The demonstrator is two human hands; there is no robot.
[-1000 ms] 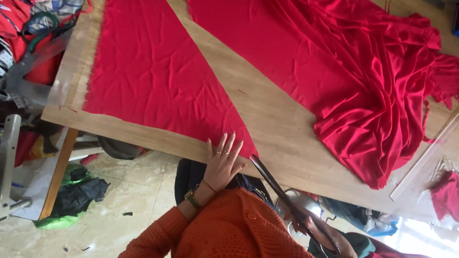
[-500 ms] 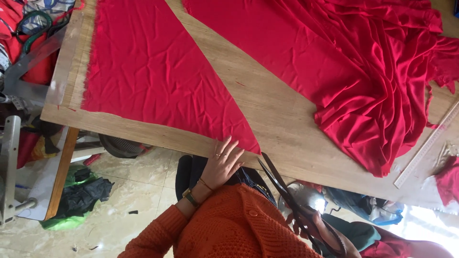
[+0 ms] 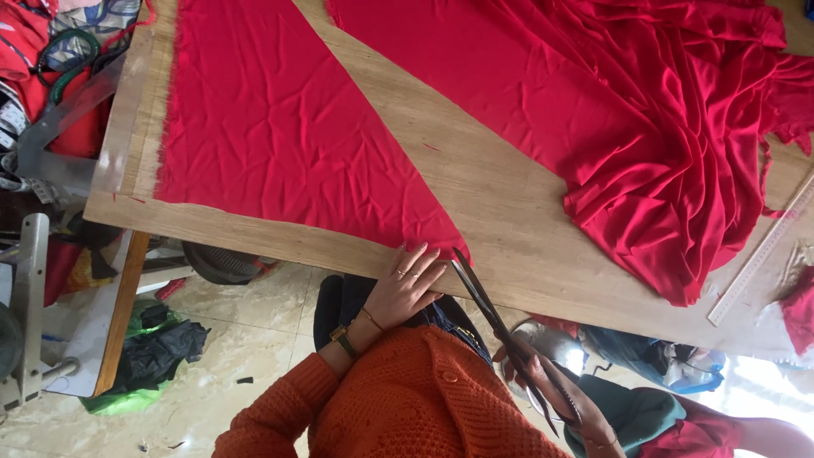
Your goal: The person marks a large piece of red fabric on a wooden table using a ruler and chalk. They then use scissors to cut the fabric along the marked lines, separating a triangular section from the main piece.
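Cloth (image 3: 280, 144) cut through to worktop (image 3: 509, 212) near edge | left hand (image 3: 407, 284) flat on corner | right hand (image 3: 551, 390) gripping scissors (image 3: 500, 331), blades apart

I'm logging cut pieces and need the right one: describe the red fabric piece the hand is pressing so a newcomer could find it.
On the wooden table, look to the end away from the ruler. The flat red triangular piece lies there, its tip under the left hand at the table edge, beside the scissors. Unlike the rumpled red heap, it lies smooth with one straight slanted edge.
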